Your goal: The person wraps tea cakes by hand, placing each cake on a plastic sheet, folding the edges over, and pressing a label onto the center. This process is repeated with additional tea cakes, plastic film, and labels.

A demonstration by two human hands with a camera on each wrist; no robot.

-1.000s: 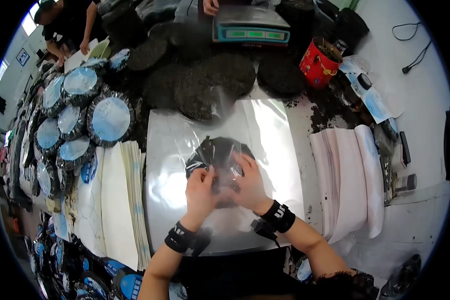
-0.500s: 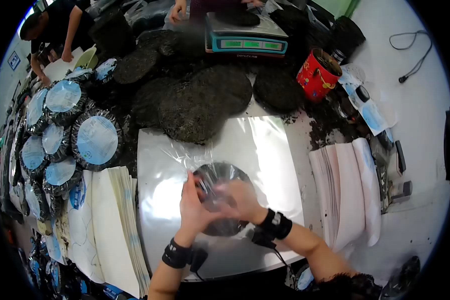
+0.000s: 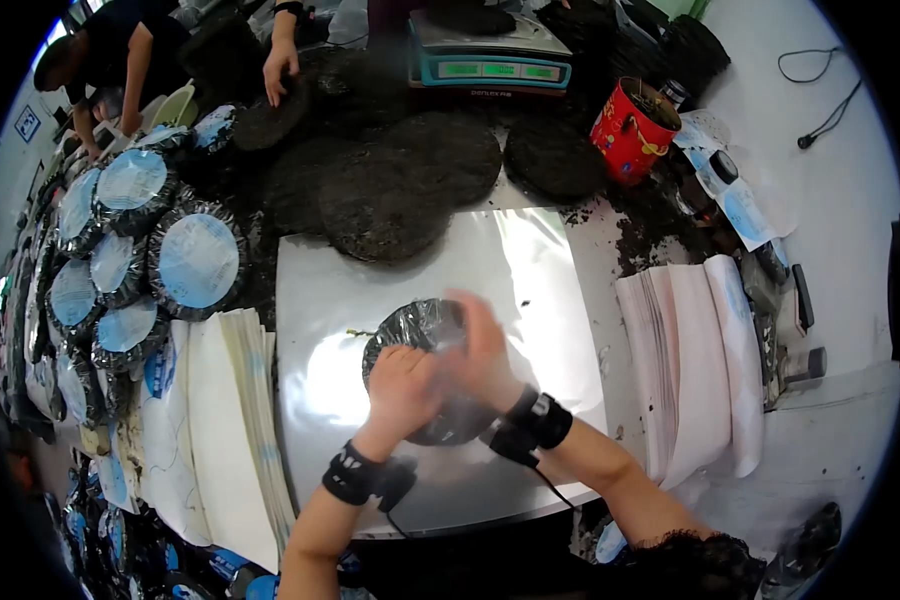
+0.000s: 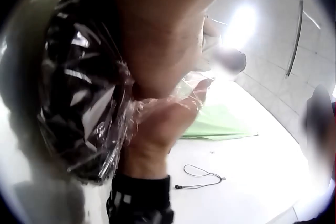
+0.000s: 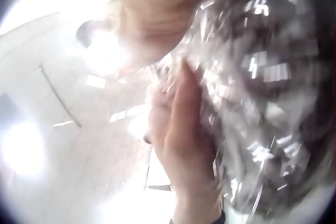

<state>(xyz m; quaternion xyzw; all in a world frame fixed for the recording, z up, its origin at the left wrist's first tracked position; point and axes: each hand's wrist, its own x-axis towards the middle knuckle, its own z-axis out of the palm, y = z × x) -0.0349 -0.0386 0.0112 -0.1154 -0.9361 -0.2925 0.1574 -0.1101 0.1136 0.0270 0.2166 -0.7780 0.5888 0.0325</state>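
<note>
A dark round cake (image 3: 410, 325) wrapped in clear plastic film (image 4: 86, 92) lies on a shiny sheet (image 3: 320, 300). My left hand (image 3: 403, 392) is over its near left part with fingers curled, holding bunched film. My right hand (image 3: 485, 355) meets it from the right, blurred, its upper fingers raised; whether it pinches film I cannot tell. In the left wrist view, glossy film runs from the cake to the right hand (image 4: 160, 124). In the right wrist view, the left hand's thumb (image 5: 186, 95) lies against the crumpled film.
Bare dark cakes (image 3: 385, 205) lie beyond the sheet, before a scale (image 3: 490, 70) and a red bucket (image 3: 635, 130). Wrapped cakes with pale blue labels (image 3: 198, 260) are piled at left. Paper stacks (image 3: 215, 420) flank the sheet. Another person's hand (image 3: 281, 70) reaches in at the back.
The loose film has been drawn in close around the cake. My left fingers have curled over it, while the right hand's fingers have lifted. Another person's hand has moved left onto a dark cake.
</note>
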